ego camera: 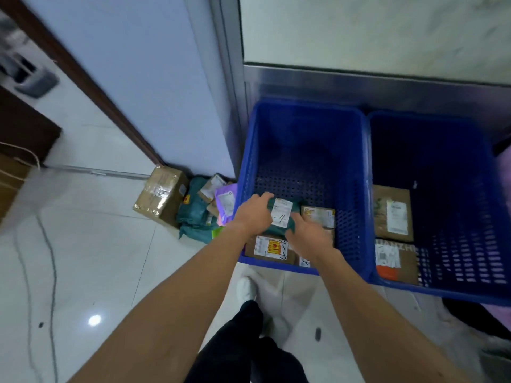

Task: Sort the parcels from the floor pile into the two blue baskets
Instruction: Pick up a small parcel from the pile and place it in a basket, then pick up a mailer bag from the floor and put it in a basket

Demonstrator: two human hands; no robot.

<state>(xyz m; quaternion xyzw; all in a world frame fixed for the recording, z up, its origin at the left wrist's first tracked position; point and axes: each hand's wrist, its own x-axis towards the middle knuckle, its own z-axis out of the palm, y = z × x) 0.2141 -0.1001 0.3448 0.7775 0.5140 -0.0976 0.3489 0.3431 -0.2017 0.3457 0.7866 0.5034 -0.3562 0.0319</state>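
Black trouser legs (243, 344) and one white shoe (246, 288) occupy the bottom centre of the frame. Both bare forearms extend from the lower edge toward the centre.

Left hand (255, 214): fingers curled over the upper left edge of the dark green plastic-bag parcel (282, 217); thumb hidden.

Right hand (308, 234): fingers closed on the lower right corner of the same parcel; their exact lie is blurred.

Parcel position: held inside the left blue perforated plastic basket (351, 175) at centre frame, low over the contents. Its white label with a handwritten "-4" faces up. Whether it touches the parcels beneath cannot be determined.

Status, completed:
- The left basket holds at least two brown cardboard parcels. One with a yellow-and-red label (269, 248) lies at the near wall, and one (318, 217) lies just right of the hands.
- The right blue perforated plastic basket (456, 189), at the right of the frame, holds two flat brown cardboard parcels (392, 214) along its left wall.

Status, outstanding:
- The floor pile (199, 208) lies left of the left basket, against the wall.
- It contains a taped brown cardboard box (161, 194), green plastic bags (193, 217), a purple mailer (225, 201) and smaller brown packets.

Assessment: sorting is roughly half done. The current placement appears close to release, with several pick-ups remaining
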